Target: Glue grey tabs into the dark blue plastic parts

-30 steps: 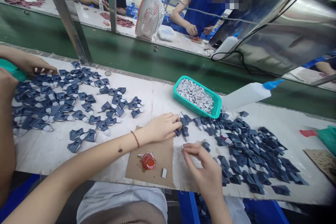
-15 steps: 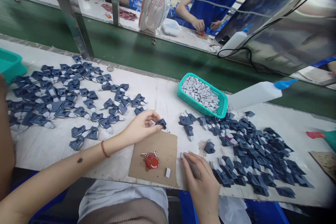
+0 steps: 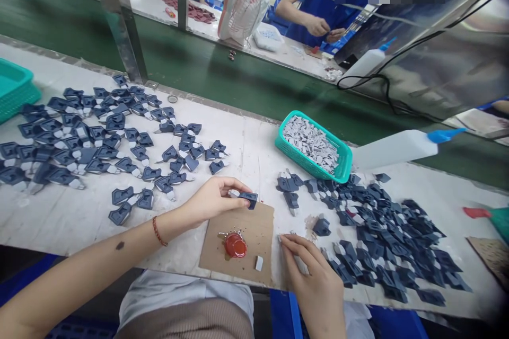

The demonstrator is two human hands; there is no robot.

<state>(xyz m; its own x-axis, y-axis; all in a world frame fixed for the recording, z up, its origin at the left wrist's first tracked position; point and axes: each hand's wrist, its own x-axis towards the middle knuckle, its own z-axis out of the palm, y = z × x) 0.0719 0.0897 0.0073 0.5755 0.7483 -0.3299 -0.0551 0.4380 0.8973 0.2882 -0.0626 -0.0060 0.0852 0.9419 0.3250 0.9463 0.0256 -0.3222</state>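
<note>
"Now that the left hand has left the small cluster, what's it gripping?"
"A dark piece, over the cardboard, left of the right hand, pinched narrow, contents I can't tell!"

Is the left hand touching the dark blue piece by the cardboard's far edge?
Touching. The head view shows the left hand gripping the dark blue piece, its thumb and fingertips against it with no gap.

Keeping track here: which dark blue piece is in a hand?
The dark blue piece in the left hand, by the cardboard; the others lie on the table.
</note>
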